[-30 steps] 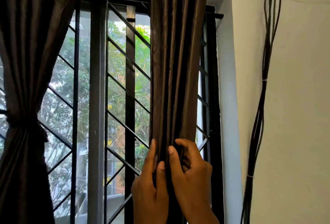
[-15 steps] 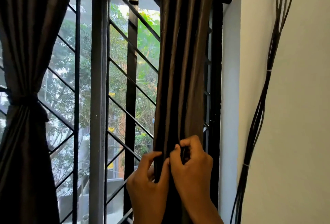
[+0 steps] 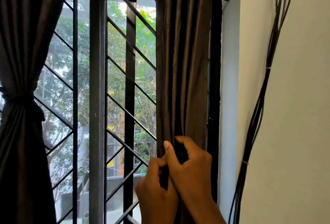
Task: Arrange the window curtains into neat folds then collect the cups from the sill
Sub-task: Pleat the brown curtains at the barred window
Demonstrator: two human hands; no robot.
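Right curtain (image 3: pixel 184 63), hanging in vertical pleats before the barred window (image 3: pixel 114 90), shows its folds gathered tighter than a moment earlier. Right hand (image 3: pixel 189 166), now higher, pinches a pleat between thumb and curled fingers; left hand (image 3: pixel 157 188) (just below, touching it) grips the bunched fabric.

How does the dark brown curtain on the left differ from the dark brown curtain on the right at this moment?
The left dark brown curtain is cinched at mid-height by a dark fabric tie-back; the right dark brown curtain hangs straight and has no tie. No hand touches the left curtain, while the left hand and right hand pinch the right curtain's folds together. Both are the same glossy dark brown fabric with vertical pleats.
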